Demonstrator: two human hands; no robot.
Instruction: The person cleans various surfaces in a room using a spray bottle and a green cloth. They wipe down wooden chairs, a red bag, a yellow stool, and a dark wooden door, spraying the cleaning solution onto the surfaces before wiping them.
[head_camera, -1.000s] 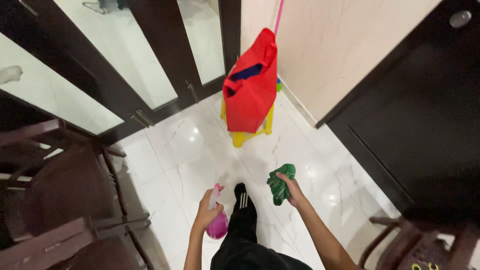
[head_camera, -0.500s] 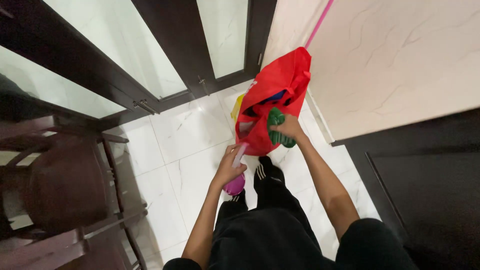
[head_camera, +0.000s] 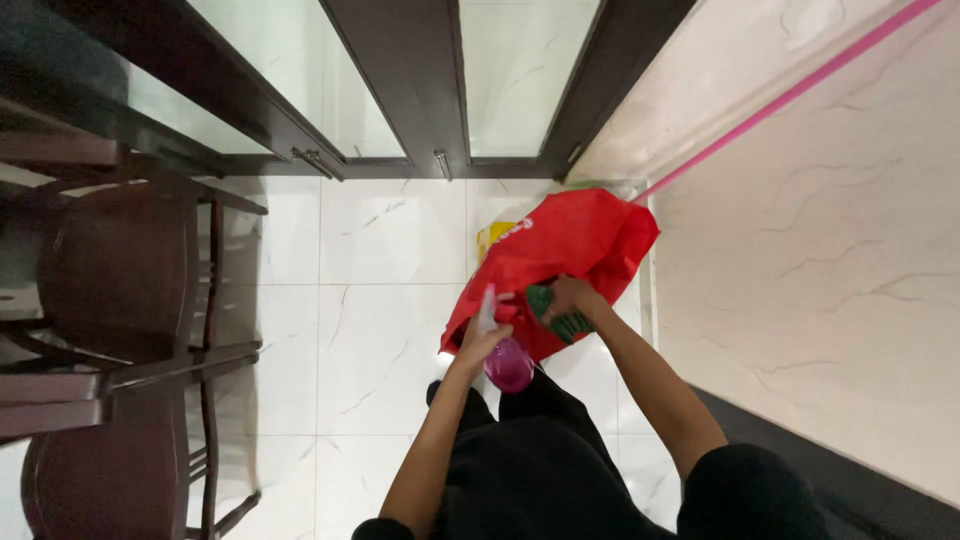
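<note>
My left hand (head_camera: 484, 338) grips a spray bottle (head_camera: 508, 362) with a white nozzle and pink liquid, held just in front of a red fabric bag (head_camera: 560, 250). My right hand (head_camera: 573, 296) clutches a crumpled green cloth (head_camera: 556, 312) and rests against the bag's lower edge. The bag hangs over a yellow bucket (head_camera: 494, 236) whose rim shows behind it. A pink pole (head_camera: 790, 95) rises from the bag's top corner along the cream wall. My dark trousers and a black shoe stand on the white marble floor below.
Dark wooden chairs (head_camera: 120, 300) stand at the left beside a table edge. Dark-framed glass doors (head_camera: 400, 90) run across the top. A cream marbled wall (head_camera: 830, 250) fills the right, with a dark surface below it at the bottom right.
I have stepped up to the red bag, which now looks nearer. Both hands have come together at it, the cloth hand dropping to its lower edge and the bottle hand rising beside it.
</note>
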